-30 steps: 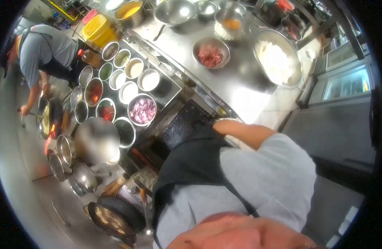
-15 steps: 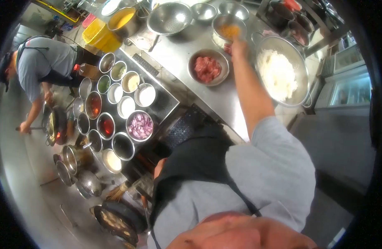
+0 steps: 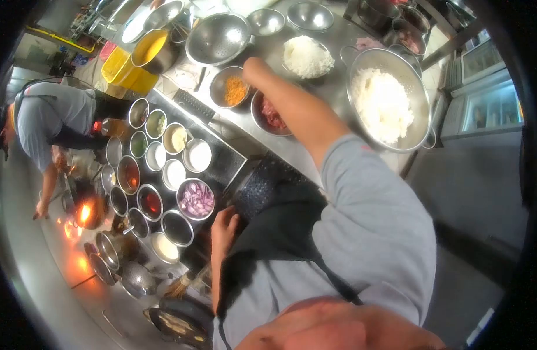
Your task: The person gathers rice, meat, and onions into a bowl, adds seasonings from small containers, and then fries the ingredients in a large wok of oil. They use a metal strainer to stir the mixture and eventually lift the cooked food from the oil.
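My right hand point(image 3: 255, 71) is at the right rim of a steel bowl of shredded orange food point(image 3: 236, 91); its fingers are hidden, so its grip cannot be made out. Under my forearm, a bowl of raw red meat point(image 3: 272, 114) is partly covered. A bowl heaped with white rice point(image 3: 307, 57) stands beyond the arm, and a big colander of white rice point(image 3: 381, 106) is to its right. My left hand point(image 3: 225, 226) hangs near my apron, fingers loosely bent and apart, holding nothing, close to the bowl of sliced purple onion point(image 3: 197, 199).
Rows of steel containers with sauces and powders point(image 3: 149, 202) fill the counter at left. Beyond them a co-worker point(image 3: 58, 119) bends over a flaming wok point(image 3: 89, 211). An empty colander point(image 3: 218, 39), a yellow bin point(image 3: 127, 70) and a pot of yellow liquid point(image 3: 152, 49) stand farther back.
My right hand and the orange-food bowl have moved left, and the rice bowl now shows. My left hand has come further into view. Flames have risen at the co-worker's wok.
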### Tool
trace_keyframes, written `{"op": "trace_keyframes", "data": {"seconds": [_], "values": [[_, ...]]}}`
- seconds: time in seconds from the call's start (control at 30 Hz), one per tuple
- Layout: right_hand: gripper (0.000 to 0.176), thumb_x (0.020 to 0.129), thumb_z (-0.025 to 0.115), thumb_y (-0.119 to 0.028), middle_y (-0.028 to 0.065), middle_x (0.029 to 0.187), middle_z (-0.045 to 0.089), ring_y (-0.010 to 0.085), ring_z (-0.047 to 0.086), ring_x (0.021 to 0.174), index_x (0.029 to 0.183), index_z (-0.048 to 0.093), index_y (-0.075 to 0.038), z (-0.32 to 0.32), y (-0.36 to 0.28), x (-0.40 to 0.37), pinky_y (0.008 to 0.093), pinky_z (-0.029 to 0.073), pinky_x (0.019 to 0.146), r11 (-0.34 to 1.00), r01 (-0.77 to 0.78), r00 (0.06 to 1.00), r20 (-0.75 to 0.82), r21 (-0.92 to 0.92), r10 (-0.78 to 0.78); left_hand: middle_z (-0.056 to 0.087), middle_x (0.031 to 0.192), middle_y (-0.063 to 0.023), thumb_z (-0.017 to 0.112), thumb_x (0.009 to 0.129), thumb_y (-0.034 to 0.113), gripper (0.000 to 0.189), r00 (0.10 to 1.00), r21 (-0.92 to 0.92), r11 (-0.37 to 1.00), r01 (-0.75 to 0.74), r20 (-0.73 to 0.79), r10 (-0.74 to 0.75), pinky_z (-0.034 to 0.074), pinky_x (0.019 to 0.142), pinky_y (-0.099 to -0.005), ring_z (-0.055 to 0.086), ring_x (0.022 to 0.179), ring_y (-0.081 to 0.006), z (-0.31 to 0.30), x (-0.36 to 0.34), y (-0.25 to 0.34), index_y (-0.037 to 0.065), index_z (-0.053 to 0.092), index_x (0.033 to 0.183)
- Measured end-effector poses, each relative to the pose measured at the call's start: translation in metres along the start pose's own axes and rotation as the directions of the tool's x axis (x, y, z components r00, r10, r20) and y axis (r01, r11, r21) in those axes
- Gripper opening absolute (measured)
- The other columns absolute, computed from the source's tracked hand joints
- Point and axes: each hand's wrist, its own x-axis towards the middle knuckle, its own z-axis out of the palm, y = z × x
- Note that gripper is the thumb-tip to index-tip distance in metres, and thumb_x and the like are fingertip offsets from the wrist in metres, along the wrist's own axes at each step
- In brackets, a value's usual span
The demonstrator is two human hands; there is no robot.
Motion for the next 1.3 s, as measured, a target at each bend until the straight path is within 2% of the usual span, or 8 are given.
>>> {"op": "trace_keyframes", "data": {"seconds": [0.17, 0.33, 0.43, 0.87, 1.03, 1.17, 1.2, 1.3], "values": [[0.02, 0.083, 0.054, -0.018, 0.022, 0.091, 0.061, 0.0362, 0.06, 0.087, 0.092, 0.059, -0.001, 0.0, 0.068, -0.097, 0.0443, 0.047, 0.078, 0.935, 0.029, 0.71, -0.666, 0.353, 0.229, 0.063, 0.11, -0.0135, 0.061, 0.088, 0.014, 0.032, 1.0, -0.009, 1.0, -0.002, 0.001, 0.002, 0.046, 0.088, -0.0303, 0.061, 0.102, -0.0206, -0.007, -0.005, -0.003, -0.001, 0.058, 0.116], [0.026, 0.089, 0.054, -0.023, 0.0128, 0.098, 0.06, 0.0245, 0.062, 0.088, 0.105, 0.052, -0.002, 0.01, 0.153, -0.114, 0.036, 0.053, 0.067, 0.111, 0.057, 0.719, -0.118, 0.992, 0.685, 0.063, 0.11, -0.0111, 0.059, 0.089, 0.012, 0.029, 0.999, -0.186, 0.982, 0.04, 0.032, -0.034, 0.045, 0.089, -0.0284, 0.059, 0.101, -0.0171, -0.004, -0.001, -0.012, 0.0, 0.058, 0.116], [0.027, 0.087, 0.054, -0.015, 0.014, 0.103, 0.056, 0.028, 0.061, 0.086, 0.108, 0.049, 0.001, 0.012, 0.175, -0.084, 0.0356, 0.055, 0.068, 0.028, 0.077, 0.79, -0.078, 0.997, 0.608, 0.063, 0.109, -0.0114, 0.059, 0.089, 0.011, 0.029, 0.995, -0.129, 0.991, -0.048, 0.078, 0.058, 0.045, 0.089, -0.0286, 0.059, 0.101, -0.0174, -0.006, 0.011, 0.005, -0.001, 0.058, 0.115], [0.024, 0.079, 0.056, -0.018, 0.0102, 0.077, 0.062, 0.0178, 0.053, 0.061, 0.086, 0.061, 0.004, -0.053, 0.121, -0.102, 0.0335, 0.044, 0.058, 0.79, -0.001, 0.828, -0.443, 0.613, 0.345, 0.064, 0.103, -0.0093, 0.056, 0.089, 0.01, 0.022, 0.988, -0.229, 0.963, -0.141, -0.089, 0.123, 0.046, 0.084, -0.0279, 0.059, 0.095, -0.0161, -0.026, 0.024, 0.074, -0.002, 0.061, 0.107], [0.018, 0.084, 0.056, -0.018, 0.0022, 0.079, 0.061, 0.011, 0.055, 0.073, 0.092, 0.062, -0.003, -0.066, 0.026, -0.167, 0.0258, 0.044, 0.065, 0.413, 0.064, 0.998, -0.064, 0.909, -0.013, 0.062, 0.103, -0.0095, 0.053, 0.093, 0.015, 0.025, 0.939, -0.267, 0.902, -0.339, -0.161, 0.305, 0.046, 0.084, -0.0267, 0.059, 0.096, -0.0153, -0.045, 0.038, 0.105, -0.001, 0.058, 0.111], [0.011, 0.082, 0.056, -0.015, -0.0011, 0.072, 0.054, 0.0082, 0.049, 0.067, 0.082, 0.059, -0.004, -0.017, -0.025, -0.21, 0.0243, 0.041, 0.06, 0.646, 0.036, 0.932, 0.208, 0.762, -0.298, 0.059, 0.095, -0.0062, 0.055, 0.092, 0.015, 0.021, 0.963, -0.681, 0.684, -0.261, -0.234, 0.134, 0.046, 0.079, -0.0264, 0.056, 0.088, -0.0127, -0.05, -0.005, 0.094, -0.001, 0.058, 0.105], [0.009, 0.081, 0.057, -0.013, -0.0026, 0.07, 0.05, 0.0071, 0.044, 0.063, 0.077, 0.056, -0.005, -0.003, -0.026, -0.213, 0.0244, 0.038, 0.055, 0.73, 0.174, 0.876, 0.236, 0.661, -0.422, 0.057, 0.09, -0.0038, 0.057, 0.09, 0.012, 0.016, 0.965, -0.155, 0.973, -0.172, -0.223, 0.135, 0.045, 0.074, -0.0263, 0.053, 0.083, -0.0126, -0.062, -0.017, 0.075, -0.001, 0.056, 0.098], [0.018, 0.08, 0.06, -0.019, -0.0004, 0.063, 0.049, 0.0085, 0.048, 0.06, 0.073, 0.053, -0.004, 0.024, -0.084, -0.25, 0.026, 0.04, 0.053, 0.852, 0.135, 0.8, 0.452, 0.505, -0.395, 0.056, 0.087, -0.0014, 0.058, 0.088, 0.01, 0.011, 0.893, -0.047, 0.971, -0.236, -0.406, 0.197, 0.041, 0.067, -0.0231, 0.051, 0.077, -0.0101, -0.045, -0.052, -0.015, 0.0, 0.055, 0.092]]}}
